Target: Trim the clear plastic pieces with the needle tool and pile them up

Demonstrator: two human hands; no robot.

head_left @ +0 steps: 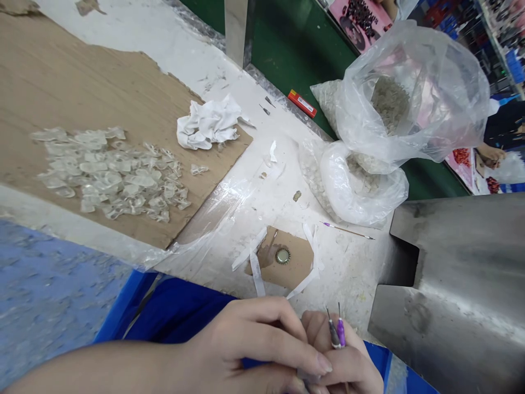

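At the front edge of the table my hands meet. My right hand (pixel 353 361) is closed around two thin needle-tipped tools (pixel 337 334), one with a dark collar and one with a purple collar, tips upward. My left hand (pixel 258 339) reaches across from the left with its fingers pinched against the right hand's fingers. A sliver of something greyish and clear shows between them, mostly hidden. Just beyond the hands, a metal bottle cap (pixel 283 255) sits on a small cardboard piece (pixel 295 273) edged with white tape strips.
Clear plastic pieces (pixel 118 175) are heaped on cardboard (pixel 94 82) beside crumpled white tissue (pixel 209 123). Plastic bags (pixel 365 189) of small pieces stand back right. A purple-ended thin tool (pixel 348 230) lies near a metal housing (pixel 471 284). A small red box (pixel 302 104) lies behind.
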